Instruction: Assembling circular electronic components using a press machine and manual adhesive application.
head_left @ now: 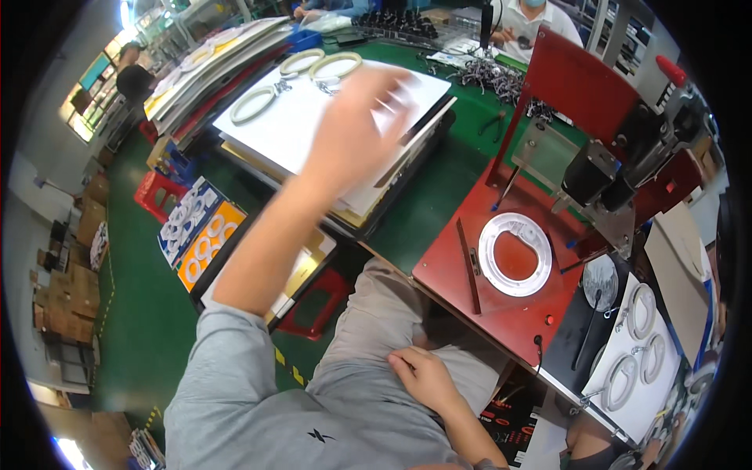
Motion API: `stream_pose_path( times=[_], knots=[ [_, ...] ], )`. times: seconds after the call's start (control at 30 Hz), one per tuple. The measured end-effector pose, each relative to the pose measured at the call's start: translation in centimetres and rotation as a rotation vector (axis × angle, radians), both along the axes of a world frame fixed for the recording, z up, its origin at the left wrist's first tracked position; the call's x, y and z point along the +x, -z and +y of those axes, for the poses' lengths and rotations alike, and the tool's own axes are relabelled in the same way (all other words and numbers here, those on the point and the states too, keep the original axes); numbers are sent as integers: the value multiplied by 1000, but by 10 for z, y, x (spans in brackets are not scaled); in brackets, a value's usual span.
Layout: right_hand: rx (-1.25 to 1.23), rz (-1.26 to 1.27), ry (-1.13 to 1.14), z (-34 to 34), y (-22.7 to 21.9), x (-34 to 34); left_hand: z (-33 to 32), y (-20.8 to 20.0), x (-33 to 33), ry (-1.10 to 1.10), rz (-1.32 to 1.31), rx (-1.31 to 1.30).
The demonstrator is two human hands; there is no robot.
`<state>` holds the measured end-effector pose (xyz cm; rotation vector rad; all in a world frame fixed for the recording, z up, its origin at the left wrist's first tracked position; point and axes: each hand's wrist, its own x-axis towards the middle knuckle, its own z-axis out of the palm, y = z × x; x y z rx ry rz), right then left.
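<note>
My left hand [359, 129] is raised over a white sheet [286, 139] on top of a stack of boards. Motion smears its fingers, so I cannot tell whether it holds anything. Several pale cream rings [235, 111] lie on that sheet, with small metal pieces [283, 87] close to them. My right hand [427, 378] rests on my lap, fingers loosely laid down and nothing seen in it. To the right, a white ring-shaped part [489, 262] with an off-round opening sits on the flat bed of a red bench machine [439, 270].
The machine's dark head [591, 168] overhangs its bed. More rings [641, 313] lie on a white board at the lower right. Pliers [492, 121] and a pile of small dark parts [493, 78] are on the green bench. A person [548, 23] sits across. Red stools [317, 305] stand left.
</note>
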<state>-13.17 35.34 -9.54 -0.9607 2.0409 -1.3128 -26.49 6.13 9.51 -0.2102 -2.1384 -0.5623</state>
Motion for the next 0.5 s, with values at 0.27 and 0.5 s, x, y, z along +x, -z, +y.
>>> stream_pose_path(
  times=[0.27,0.5],
  knots=[
    [-68,-7,37,0,1,3,-184,30,-89,-693,-879,-29],
    [-22,-28,102,13,-6,2,-153,14,-61,-449,-749,129]
  ],
)
